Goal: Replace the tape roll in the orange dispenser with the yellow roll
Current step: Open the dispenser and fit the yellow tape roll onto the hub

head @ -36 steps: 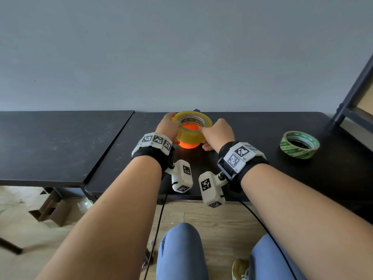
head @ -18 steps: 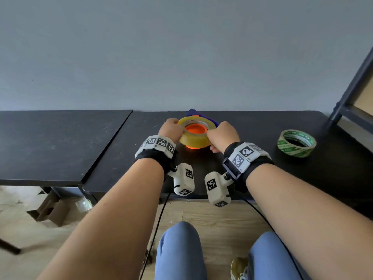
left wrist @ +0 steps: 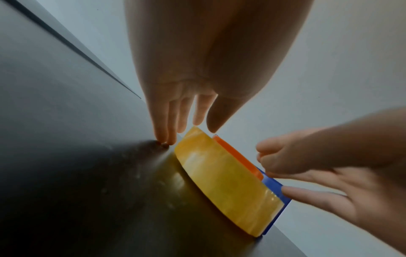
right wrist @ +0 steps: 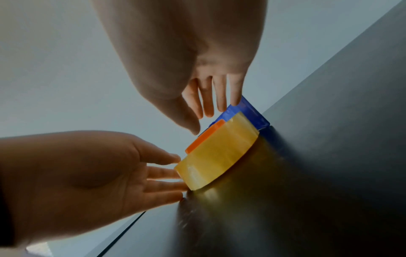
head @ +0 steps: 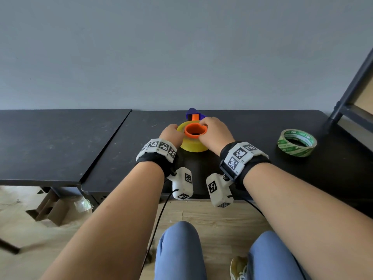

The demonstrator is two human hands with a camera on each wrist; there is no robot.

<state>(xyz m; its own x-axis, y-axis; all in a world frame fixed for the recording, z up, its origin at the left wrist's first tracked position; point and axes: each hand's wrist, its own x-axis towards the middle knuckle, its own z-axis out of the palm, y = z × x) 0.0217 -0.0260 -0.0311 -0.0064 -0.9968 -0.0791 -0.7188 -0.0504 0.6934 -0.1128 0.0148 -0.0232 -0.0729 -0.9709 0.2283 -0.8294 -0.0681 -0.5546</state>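
Black tabletop carries everything, and reading from the left, the left hand comes first: its fingers are nearly straight and slightly spread, fingertips down at the table beside the yellow roll, thumb at the roll's upper edge. It steadies more than it grips. At the centre the yellow roll lies flat around the hub of the orange dispenser, whose orange rim stands up through the core while a blue part pokes out behind. By my judgement the swap is mostly done: the roll looks seated, and what remains is pressing it fully home and perhaps threading the tape end. Next, the right hand rests on the roll's far right side, thumb at the hub, fingers loosely extended toward the blue part, clamped on nothing. Farthest right, well apart, lies a green roll, presumably the one removed. Its white lettering is too small to read. The wrist bands carry only square coded markers.
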